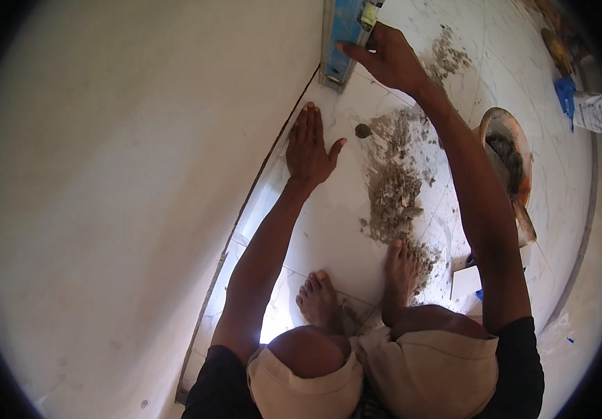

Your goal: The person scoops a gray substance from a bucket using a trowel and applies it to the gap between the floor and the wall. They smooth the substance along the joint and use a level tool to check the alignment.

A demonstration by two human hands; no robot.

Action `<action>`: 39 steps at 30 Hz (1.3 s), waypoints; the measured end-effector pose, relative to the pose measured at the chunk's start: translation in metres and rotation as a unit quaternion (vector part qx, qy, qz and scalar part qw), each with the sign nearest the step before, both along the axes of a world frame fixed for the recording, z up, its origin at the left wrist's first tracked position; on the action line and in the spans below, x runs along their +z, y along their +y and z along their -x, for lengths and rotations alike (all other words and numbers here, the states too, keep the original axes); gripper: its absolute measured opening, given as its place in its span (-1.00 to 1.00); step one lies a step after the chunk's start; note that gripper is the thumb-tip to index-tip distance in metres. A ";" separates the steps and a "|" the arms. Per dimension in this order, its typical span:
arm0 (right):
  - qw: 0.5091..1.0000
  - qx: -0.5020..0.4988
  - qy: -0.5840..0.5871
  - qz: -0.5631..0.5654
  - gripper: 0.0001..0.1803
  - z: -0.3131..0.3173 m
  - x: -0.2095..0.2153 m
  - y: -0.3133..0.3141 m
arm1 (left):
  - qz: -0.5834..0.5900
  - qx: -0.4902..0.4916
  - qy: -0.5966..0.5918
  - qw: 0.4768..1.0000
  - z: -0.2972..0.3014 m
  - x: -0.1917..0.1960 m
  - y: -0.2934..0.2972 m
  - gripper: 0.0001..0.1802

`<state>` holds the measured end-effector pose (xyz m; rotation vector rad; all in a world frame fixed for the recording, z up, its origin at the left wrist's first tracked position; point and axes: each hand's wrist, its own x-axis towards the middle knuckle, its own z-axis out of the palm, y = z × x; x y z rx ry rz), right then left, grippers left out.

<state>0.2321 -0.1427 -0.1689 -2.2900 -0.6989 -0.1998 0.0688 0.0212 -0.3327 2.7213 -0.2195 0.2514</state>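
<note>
My left hand (308, 150) lies flat on a white marbled floor tile (325, 216), fingers stretched toward the foot of the wall and thumb out to the right. It holds nothing. At the top, my right hand (390, 63) grips a blue spirit level (343, 42) with a yellowish vial (369, 15). The level stands close to the wall at the tile's far end; its upper part runs out of the picture. Some of the right fingers are hidden behind it. A small dark round spot (363, 130) shows on the floor right of my left hand.
Crumbled grey mortar (393, 192) is strewn right of the tile, up to my right foot (400, 272). An orange-rimmed pan (524, 157) with mortar inside stands beyond my right forearm. The pale wall (140, 160) fills the left side. A blue-and-white bag (594, 112) lies far right.
</note>
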 end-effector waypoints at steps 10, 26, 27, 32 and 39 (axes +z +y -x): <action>0.995 -0.042 0.061 0.071 -0.59 0.005 0.024 0.006 | 0.017 0.003 0.012 1.000 0.001 0.003 0.003 -0.04; 0.990 0.047 0.070 -0.110 -0.57 0.003 0.010 0.002 | 0.105 0.057 -0.130 0.984 0.004 -0.004 0.004 -0.42; 0.990 0.045 0.069 -0.117 -0.57 0.003 0.010 0.003 | 0.136 0.084 -0.152 0.975 0.007 -0.007 0.005 -0.51; 0.998 0.003 0.057 -0.031 -0.57 0.008 0.024 0.004 | 0.441 0.253 -0.065 0.859 0.021 0.012 -0.007 -0.77; 0.996 0.011 0.024 -0.082 -0.59 0.008 0.013 0.005 | 0.538 0.341 -0.050 0.769 0.005 0.011 -0.012 -0.75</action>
